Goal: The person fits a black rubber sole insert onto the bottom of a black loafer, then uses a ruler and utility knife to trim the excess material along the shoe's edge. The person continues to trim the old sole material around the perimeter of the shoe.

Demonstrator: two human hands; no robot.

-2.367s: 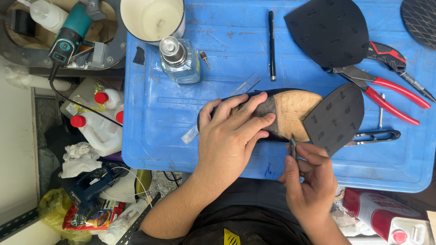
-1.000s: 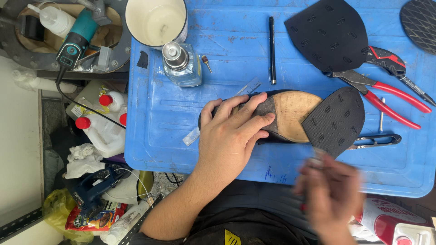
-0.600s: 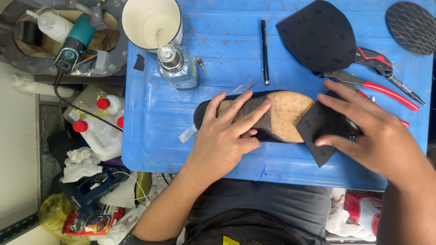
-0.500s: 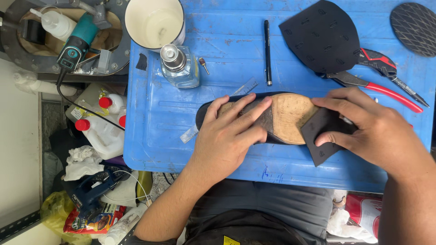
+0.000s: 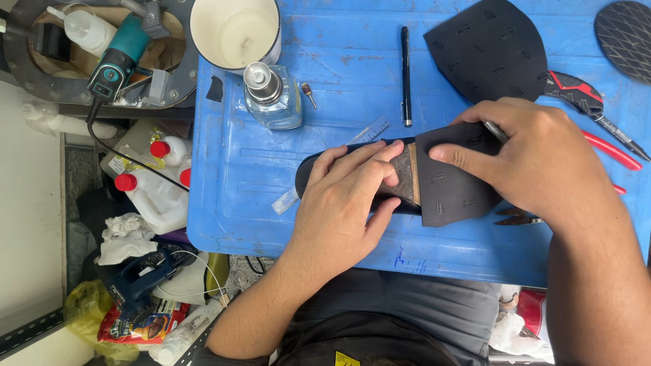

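A black shoe (image 5: 306,181) lies sole-up on the blue plastic table (image 5: 258,224). Its tan worn sole (image 5: 407,177) shows in the middle. My left hand (image 5: 346,203) lies flat over the heel half and holds the shoe down. My right hand (image 5: 536,163) presses a black rubber sole piece (image 5: 451,190) onto the front half of the shoe, fingertips on its left edge. A thin grey stick (image 5: 493,130) is tucked between the fingers of that hand.
A second rubber sole piece (image 5: 495,51) and a dark patterned piece (image 5: 627,34) lie at the back right. Red-handled pliers (image 5: 607,146), scissors (image 5: 515,218), black pen (image 5: 405,68), glass bottle (image 5: 271,98), white cup (image 5: 235,30), metal ruler (image 5: 291,200). Bottles and power tools crowd the left.
My right hand came up from the table's near edge, took the black rubber piece beside the shoe and slid it left over the tan sole. My left hand stayed on the shoe.
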